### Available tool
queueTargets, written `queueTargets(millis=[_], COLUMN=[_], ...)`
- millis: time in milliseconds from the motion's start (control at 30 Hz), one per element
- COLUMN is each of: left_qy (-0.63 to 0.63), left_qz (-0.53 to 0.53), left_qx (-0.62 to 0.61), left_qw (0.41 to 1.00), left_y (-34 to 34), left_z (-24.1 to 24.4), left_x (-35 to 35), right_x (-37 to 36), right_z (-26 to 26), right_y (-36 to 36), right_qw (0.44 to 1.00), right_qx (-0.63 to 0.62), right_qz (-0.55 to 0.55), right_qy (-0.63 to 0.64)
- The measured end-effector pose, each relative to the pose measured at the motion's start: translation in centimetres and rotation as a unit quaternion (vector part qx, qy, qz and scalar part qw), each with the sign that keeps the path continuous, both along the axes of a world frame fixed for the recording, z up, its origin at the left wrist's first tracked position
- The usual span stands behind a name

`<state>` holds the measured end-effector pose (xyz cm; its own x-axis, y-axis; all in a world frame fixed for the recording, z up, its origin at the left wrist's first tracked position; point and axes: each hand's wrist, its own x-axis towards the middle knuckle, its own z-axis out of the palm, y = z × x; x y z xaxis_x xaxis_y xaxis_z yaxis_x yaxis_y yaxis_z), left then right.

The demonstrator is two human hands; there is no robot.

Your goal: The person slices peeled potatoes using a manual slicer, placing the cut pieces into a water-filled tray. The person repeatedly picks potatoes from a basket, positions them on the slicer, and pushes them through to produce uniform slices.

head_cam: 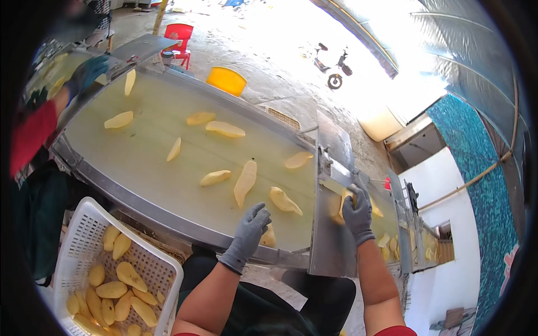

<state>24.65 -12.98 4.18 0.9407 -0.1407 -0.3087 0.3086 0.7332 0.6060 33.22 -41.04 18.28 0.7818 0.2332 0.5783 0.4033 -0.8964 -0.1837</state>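
Observation:
My left hand (251,233), in a grey glove, hovers over the near edge of a metal trough of cloudy water (176,218), its fingers apart. Partly behind its fingers lies a pale peeled tuber piece (267,237). Several more peeled pieces lie in the water, among them a long one (245,182) and a curved one (285,200). My right hand (357,212), also in a grey glove, is closed round a peeled tuber (347,200) at the metal cutting machine (335,172) on the trough's right side. The glove hides part of that tuber.
A white plastic basket (170,258) of peeled tubers stands at the lower left. A co-worker's gloved hand (90,71) and red sleeve (33,134) are at the far left. Beyond the trough are a yellow container (226,80), a red chair (178,38) and a scooter (334,67).

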Motion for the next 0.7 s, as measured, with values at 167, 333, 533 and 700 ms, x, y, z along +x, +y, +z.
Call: queueTargets(millis=[167, 333, 533, 700], left_qy=[-0.006, 0.015, 0.002, 0.004], left_qz=[-0.009, -0.007, -0.014, -0.041], left_qx=[0.029, 0.036, 0.038, 0.055], left_qw=[1.0, 0.999, 0.999, 0.998], left_y=[-1.6, -2.6, -2.5, -3.0], left_z=[-1.3, -1.1, -0.8, -0.6], left_x=[-0.4, 0.1, 0.2, -0.3], right_x=[-0.8, -1.1, -1.3, 4.0], right_z=[-0.1, -0.2, -0.3, -0.9], right_y=[-1.4, -1.4, -0.5, 0.9], right_qw=[0.998, 0.998, 0.998, 0.996], right_qx=[0.002, -0.026, -0.041, -0.077], right_qz=[-0.055, -0.042, -0.036, -0.038], right_qy=[0.029, 0.031, -0.002, -0.032])
